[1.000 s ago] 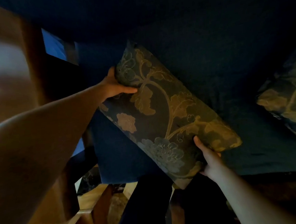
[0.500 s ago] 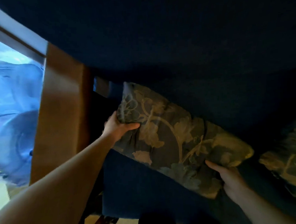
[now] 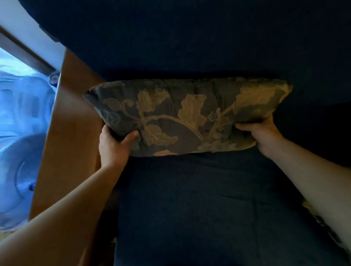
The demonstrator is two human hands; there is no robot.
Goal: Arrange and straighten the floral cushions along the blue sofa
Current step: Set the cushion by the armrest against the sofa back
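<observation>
Levelled at last: floral cushion [image 3: 190, 115], tilted steeply down to the right a second ago, now squared up and standing lengthwise against the backrest [image 3: 185, 39] of the blue sofa, lower edge resting on the seat [image 3: 205, 203]. Left hand [image 3: 113, 147] clamped on the lower left corner, thumb pressed over the front fabric; right hand [image 3: 263, 135] closed on the lower right corner, fingers tucked beneath the edge. Set at the sofa's left end, just beside the wooden armrest [image 3: 68, 149]. Judged from the level top seam, straightening of this cushion nearly complete, with only a release and perhaps a pat left. Sliver of a second patterned cushion [image 3: 328, 232] visible at the right edge behind the forearm, mostly hidden, probably next in line. Bright window light at far left, rest of the scene dim.
</observation>
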